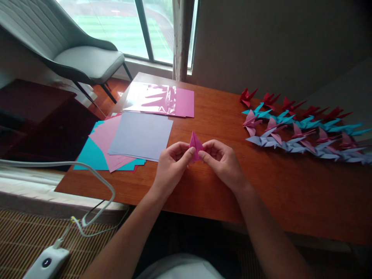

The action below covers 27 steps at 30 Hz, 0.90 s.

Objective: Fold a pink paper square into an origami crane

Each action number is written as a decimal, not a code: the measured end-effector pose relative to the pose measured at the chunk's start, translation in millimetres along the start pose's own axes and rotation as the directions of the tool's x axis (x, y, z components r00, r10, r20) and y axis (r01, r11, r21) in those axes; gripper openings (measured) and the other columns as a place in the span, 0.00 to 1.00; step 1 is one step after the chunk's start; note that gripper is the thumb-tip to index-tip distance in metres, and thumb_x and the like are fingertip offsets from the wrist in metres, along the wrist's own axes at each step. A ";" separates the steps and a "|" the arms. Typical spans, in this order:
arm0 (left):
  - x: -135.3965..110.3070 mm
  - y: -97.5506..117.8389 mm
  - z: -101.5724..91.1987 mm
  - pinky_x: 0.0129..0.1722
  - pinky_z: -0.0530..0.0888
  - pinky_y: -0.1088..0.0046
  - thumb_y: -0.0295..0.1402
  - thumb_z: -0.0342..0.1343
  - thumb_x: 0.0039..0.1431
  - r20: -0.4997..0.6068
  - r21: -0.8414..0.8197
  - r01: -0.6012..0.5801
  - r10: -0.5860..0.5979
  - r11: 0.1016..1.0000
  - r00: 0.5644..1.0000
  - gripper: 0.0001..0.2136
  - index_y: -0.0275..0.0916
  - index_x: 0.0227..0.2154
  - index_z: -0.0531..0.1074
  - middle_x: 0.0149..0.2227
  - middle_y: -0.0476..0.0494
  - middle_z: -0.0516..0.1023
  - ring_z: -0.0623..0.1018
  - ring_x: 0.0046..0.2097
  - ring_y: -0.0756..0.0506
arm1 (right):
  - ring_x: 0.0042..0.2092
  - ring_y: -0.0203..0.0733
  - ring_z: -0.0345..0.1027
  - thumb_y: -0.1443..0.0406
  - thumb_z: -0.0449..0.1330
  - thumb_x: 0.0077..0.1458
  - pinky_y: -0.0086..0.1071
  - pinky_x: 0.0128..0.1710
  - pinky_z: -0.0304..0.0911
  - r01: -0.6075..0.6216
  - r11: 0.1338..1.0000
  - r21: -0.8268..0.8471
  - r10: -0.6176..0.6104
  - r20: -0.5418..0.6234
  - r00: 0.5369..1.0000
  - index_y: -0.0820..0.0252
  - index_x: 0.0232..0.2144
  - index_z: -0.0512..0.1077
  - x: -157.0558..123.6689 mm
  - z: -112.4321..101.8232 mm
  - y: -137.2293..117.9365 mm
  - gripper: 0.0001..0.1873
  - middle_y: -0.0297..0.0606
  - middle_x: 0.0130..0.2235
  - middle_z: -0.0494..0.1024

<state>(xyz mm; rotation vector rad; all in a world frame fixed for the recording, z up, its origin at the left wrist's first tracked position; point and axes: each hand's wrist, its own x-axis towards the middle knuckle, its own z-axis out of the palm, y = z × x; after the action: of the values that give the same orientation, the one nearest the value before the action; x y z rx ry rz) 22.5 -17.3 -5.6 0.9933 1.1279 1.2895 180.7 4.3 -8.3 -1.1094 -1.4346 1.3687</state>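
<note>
A small piece of folded magenta origami paper is held upright between both hands, its pointed tip facing away from me. My left hand pinches its left side between thumb and fingers. On the right side, my right hand grips it the same way, thumb on the near face. Both thumbs press close to the paper's middle. The lower part of the folded paper is partly covered by the thumbs. Left of my hands lies a stack of lavender paper sheets.
Pink sheets and turquoise sheets fan out at the table's left. Behind them lies a clear plastic packet with magenta paper. Rows of folded cranes stand at right. A white cable crosses the left edge.
</note>
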 end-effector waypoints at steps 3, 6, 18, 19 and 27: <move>-0.5 -0.2 0.5 0.27 0.69 0.80 0.37 0.67 0.56 -0.002 0.020 -0.014 0.014 1.000 1.000 0.08 0.36 0.31 0.78 0.28 0.50 0.77 0.72 0.28 0.53 | 0.32 0.36 0.69 0.59 0.65 0.57 0.31 0.33 0.65 -0.016 1.000 0.024 0.015 0.042 0.999 0.56 0.33 0.72 -0.5 -0.5 -2.7 0.09 0.32 0.31 0.75; -0.7 -1.3 0.9 0.28 0.69 0.79 0.37 0.67 0.55 0.029 0.022 -0.008 0.007 1.000 1.000 0.09 0.36 0.31 0.78 0.28 0.50 0.77 0.73 0.28 0.53 | 0.34 0.36 0.70 0.59 0.64 0.58 0.30 0.34 0.65 -0.020 0.999 0.042 0.020 0.016 1.000 0.57 0.33 0.72 0.6 -0.7 -3.5 0.08 0.33 0.32 0.76; -1.1 -1.1 0.3 0.30 0.71 0.79 0.39 0.68 0.54 0.000 0.025 -0.003 0.003 1.000 1.000 0.10 0.37 0.29 0.78 0.28 0.50 0.77 0.74 0.29 0.52 | 0.30 0.36 0.67 0.60 0.62 0.59 0.30 0.30 0.63 0.048 0.991 -0.124 -0.043 0.040 0.998 0.56 0.29 0.73 -1.3 -1.9 0.2 0.09 0.32 0.29 0.74; -0.9 -1.3 0.4 0.30 0.72 0.78 0.39 0.68 0.54 0.002 0.024 -0.004 0.004 1.000 1.000 0.10 0.37 0.29 0.78 0.28 0.50 0.77 0.74 0.30 0.51 | 0.30 0.37 0.67 0.59 0.62 0.59 0.31 0.30 0.63 0.038 0.992 -0.122 -0.034 0.039 0.999 0.56 0.29 0.72 -1.1 -1.5 0.1 0.09 0.32 0.29 0.74; -1.7 0.1 1.0 0.29 0.70 0.79 0.38 0.66 0.55 0.044 0.067 0.008 -0.011 0.998 0.999 0.10 0.37 0.28 0.76 0.28 0.50 0.76 0.73 0.29 0.51 | 0.31 0.37 0.68 0.59 0.64 0.58 0.31 0.31 0.64 0.068 0.991 -0.111 -0.068 0.004 0.998 0.56 0.30 0.72 -0.6 -1.2 -1.9 0.08 0.33 0.29 0.75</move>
<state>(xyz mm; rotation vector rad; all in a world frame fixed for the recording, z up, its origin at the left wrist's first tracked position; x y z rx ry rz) 23.6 -18.8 -5.2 1.0602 1.1466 1.2228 181.9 4.1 -6.3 -1.1205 -1.5503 1.2540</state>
